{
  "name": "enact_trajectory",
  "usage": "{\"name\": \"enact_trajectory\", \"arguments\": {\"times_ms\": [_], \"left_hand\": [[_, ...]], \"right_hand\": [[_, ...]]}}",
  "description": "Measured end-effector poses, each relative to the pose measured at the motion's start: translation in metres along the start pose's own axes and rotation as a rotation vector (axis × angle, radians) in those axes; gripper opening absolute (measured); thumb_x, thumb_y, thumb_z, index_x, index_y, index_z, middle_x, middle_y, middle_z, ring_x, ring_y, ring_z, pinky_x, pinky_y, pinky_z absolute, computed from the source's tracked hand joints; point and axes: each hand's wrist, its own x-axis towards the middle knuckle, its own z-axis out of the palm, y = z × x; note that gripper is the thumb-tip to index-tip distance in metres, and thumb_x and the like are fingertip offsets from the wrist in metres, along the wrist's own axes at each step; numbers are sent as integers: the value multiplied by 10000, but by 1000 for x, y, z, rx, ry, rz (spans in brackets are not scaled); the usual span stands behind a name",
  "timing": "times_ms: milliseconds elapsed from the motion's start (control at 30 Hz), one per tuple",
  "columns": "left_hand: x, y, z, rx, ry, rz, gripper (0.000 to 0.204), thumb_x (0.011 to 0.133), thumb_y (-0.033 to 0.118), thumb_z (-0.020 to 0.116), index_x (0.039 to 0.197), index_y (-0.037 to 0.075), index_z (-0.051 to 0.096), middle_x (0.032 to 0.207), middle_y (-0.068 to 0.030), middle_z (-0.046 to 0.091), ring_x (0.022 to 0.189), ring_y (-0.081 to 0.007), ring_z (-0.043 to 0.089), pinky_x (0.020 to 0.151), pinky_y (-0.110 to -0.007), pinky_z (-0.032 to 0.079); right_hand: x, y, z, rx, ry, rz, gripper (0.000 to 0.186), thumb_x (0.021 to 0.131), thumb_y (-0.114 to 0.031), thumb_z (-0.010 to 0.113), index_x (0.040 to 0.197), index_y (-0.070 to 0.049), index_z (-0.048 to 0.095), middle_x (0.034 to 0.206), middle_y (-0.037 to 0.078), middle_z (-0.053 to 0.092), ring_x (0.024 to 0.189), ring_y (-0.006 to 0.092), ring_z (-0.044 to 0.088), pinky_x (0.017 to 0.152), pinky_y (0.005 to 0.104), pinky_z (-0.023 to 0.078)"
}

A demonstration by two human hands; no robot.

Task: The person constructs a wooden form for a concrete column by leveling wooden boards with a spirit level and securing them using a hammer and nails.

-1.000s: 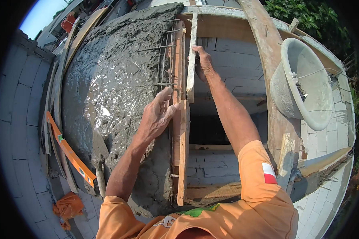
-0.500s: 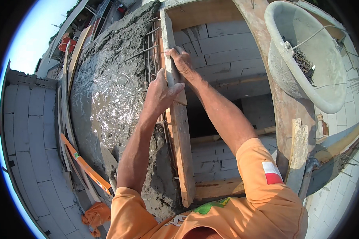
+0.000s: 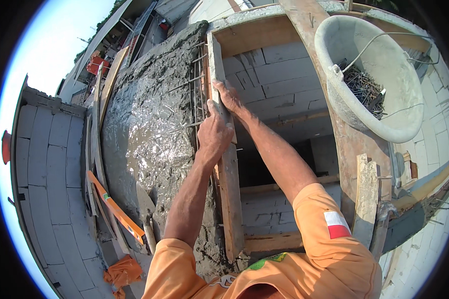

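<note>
A narrow, cement-stained wooden board (image 3: pixel 215 65) stands along the edge of a wet concrete bed. My left hand (image 3: pixel 215 132) lies over its lower part, fingers pointing away from me and closed on it. Just beyond, my right hand (image 3: pixel 229 101) grips the same board from the right side, fingertips over its top edge. Under and nearer than my hands runs a longer timber plank (image 3: pixel 229 199). Steel rebar (image 3: pixel 197 92) sticks out of the wet concrete (image 3: pixel 144 114) left of the board. A pointed trowel (image 3: pixel 146 199) rests on the concrete beside my left forearm.
On a wide plank (image 3: pixel 351 124) at right stands a pale bucket (image 3: pixel 399 94) with many nails inside. A deep opening between block walls (image 3: pixel 284 70) lies right of the board. An orange spirit level (image 3: pixel 117 209) and orange cloth (image 3: pixel 122 274) are at lower left.
The view has shifted, so the scene sits lower in it. My left hand has turned more over the board, its thumb no longer stretched across. My right hand keeps its hold.
</note>
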Motion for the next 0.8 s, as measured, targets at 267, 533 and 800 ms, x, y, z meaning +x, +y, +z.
{"name": "enact_trajectory", "arguments": {"times_ms": [267,533,800], "left_hand": [[-11,-8,-2,-66,84,39,749,732,40,580,1359,-205,252,744,-252,663,687,-393,674,616,-466,537],[-11,-21,18,-328,270,155,589,703,36,628,1194,-215,422,666,-202,645,650,-358,673,549,-442,533],[-5,-15,35,-297,315,186,552,695,39,643,1153,-214,467,637,-186,634,630,-325,675,517,-416,534]], "right_hand": [[-24,-30,0,-300,-111,24,738,853,-553,594,1280,45,527,1213,211,600,1130,306,555,965,381,422],[-33,-20,-11,-783,-182,-453,256,926,-203,568,1088,-9,603,1032,191,620,881,296,583,805,366,458],[-40,-22,-14,-629,5,-157,251,938,-160,584,1120,12,567,1049,187,634,914,238,569,857,354,462]]}}
